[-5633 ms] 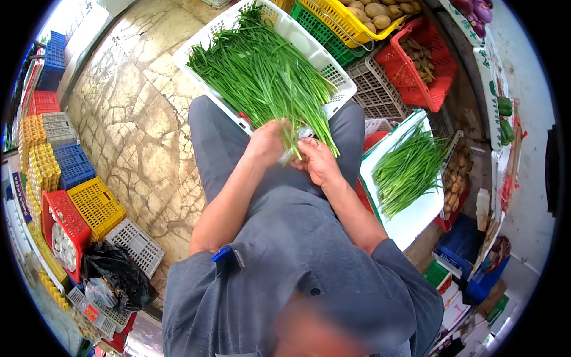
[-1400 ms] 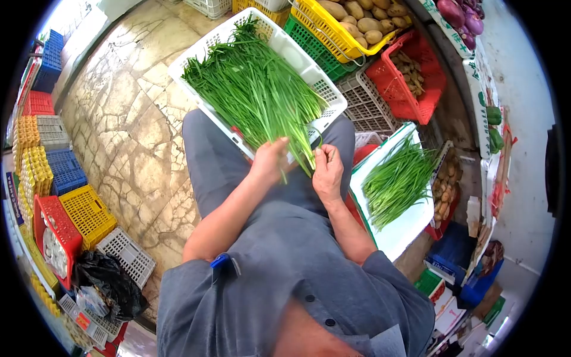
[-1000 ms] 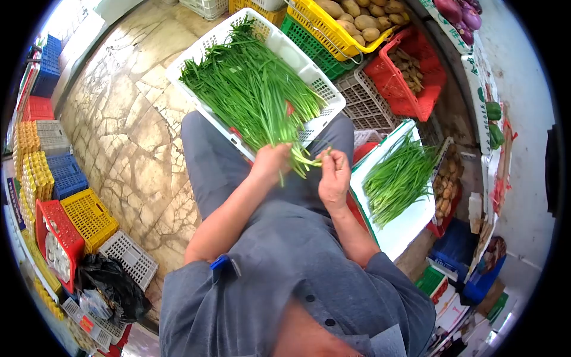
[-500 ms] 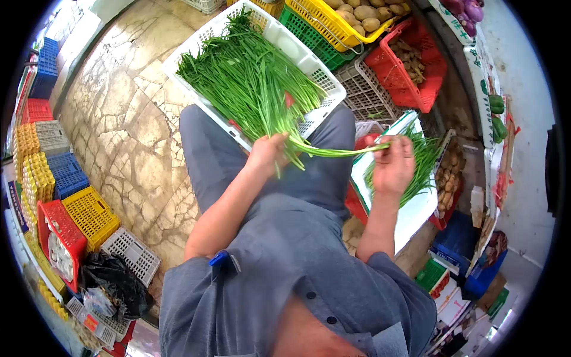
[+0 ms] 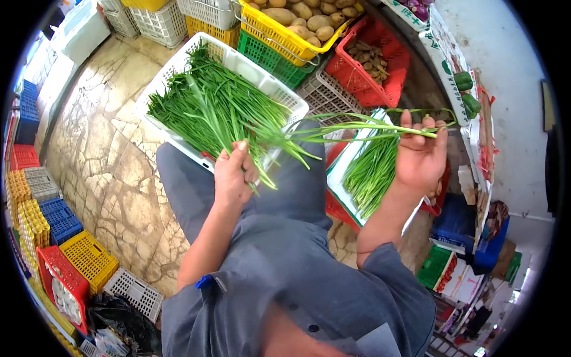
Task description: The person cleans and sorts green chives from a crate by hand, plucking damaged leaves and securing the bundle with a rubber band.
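Note:
My left hand (image 5: 235,174) is closed around a bunch of garlic chives (image 5: 215,125), above the near edge of a white plastic crate (image 5: 290,97) heaped with more chives. Raised on the right, my right hand (image 5: 421,153) grips a few long chive stalks (image 5: 357,124) near their pale ends, thumb and fingers partly curled round them. These stalks stretch back leftward toward the crate. Below them a white foam box (image 5: 338,174) holds a neat pile of chives (image 5: 373,172), partly hidden by my right forearm.
A yellow crate of potatoes (image 5: 279,37) sits on a green crate (image 5: 267,64) ahead. Beside it stands a red crate (image 5: 389,83) with ginger-like roots. Stacked crates and egg trays (image 5: 33,223) line the left side. Two green peppers (image 5: 463,81) lie on a shelf at right.
My right hand has moved right and up, drawing the few stalks away from the left hand's bunch. My left hand has shifted left in view. The whole view has turned slightly.

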Available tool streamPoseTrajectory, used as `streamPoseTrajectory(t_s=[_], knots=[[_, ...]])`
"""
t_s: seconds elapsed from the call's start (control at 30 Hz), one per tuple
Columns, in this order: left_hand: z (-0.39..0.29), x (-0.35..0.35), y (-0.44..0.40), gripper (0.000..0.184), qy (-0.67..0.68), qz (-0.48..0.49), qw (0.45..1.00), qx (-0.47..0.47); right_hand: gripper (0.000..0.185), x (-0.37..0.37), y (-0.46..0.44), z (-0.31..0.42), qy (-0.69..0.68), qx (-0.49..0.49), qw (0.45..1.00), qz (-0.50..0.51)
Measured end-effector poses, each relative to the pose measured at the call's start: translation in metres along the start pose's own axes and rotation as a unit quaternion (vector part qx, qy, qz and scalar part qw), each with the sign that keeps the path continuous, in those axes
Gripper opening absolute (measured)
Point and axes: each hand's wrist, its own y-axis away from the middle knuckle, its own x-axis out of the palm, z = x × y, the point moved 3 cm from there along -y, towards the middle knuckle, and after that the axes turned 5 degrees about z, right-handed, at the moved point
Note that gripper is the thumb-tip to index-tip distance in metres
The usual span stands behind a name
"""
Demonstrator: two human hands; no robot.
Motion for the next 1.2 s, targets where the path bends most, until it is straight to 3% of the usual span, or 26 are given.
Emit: streamPoseTrajectory(t_s=[0.07,0.13,0.3,0.4,0.47,0.53,0.67,0.83,0.93,0.97,1.07,1.13,1.2], knots=[[-0.001,0.012,0.007,0.014,-0.016,0.043,0.999,-0.006,0.014,0.016,0.012,-0.030,0.002,-0.009,1.000,0.013],[0.007,0.023,0.013,0.016,-0.026,0.052,0.995,-0.078,0.013,0.043,0.035,-0.071,0.065,0.025,0.996,0.051],[0.013,0.024,0.018,0.019,-0.019,0.092,0.979,-0.183,0.008,0.054,0.110,-0.144,0.125,0.175,0.970,0.114],[0.010,0.018,0.015,0.020,-0.085,0.006,0.985,-0.153,0.008,0.060,0.129,-0.150,0.178,0.194,0.946,0.188],[0.002,0.014,0.010,0.015,-0.096,-0.002,0.990,-0.106,0.009,0.060,0.131,-0.144,0.174,0.219,0.935,0.217],[-0.012,0.007,0.005,0.010,-0.108,-0.010,0.992,-0.059,0.005,0.055,0.128,-0.141,0.190,0.186,0.941,0.209],[-0.011,-0.017,-0.008,0.008,-0.058,-0.047,0.997,-0.006,0.006,0.041,0.104,-0.125,0.071,0.125,0.978,0.153],[-0.024,-0.058,-0.009,0.016,-0.119,-0.028,0.992,-0.021,0.009,-0.025,0.047,-0.068,0.179,-0.005,0.983,-0.026],[-0.049,-0.062,0.004,0.017,-0.103,0.056,0.992,-0.035,0.008,-0.102,0.036,-0.073,0.353,0.025,0.923,-0.153],[-0.058,-0.059,0.010,0.017,-0.080,0.075,0.994,-0.027,0.013,-0.122,0.038,-0.084,0.424,0.066,0.891,-0.149],[-0.073,-0.071,0.019,0.030,-0.043,0.080,0.996,-0.004,0.045,-0.173,0.061,-0.130,0.569,0.156,0.789,-0.174],[-0.073,-0.079,0.022,0.035,-0.069,0.048,0.996,-0.020,0.041,-0.164,0.075,-0.156,0.620,0.098,0.770,-0.116],[-0.067,-0.091,0.023,0.038,-0.091,0.019,0.994,-0.048,0.037,-0.132,0.089,-0.176,0.626,0.208,0.751,-0.037]])
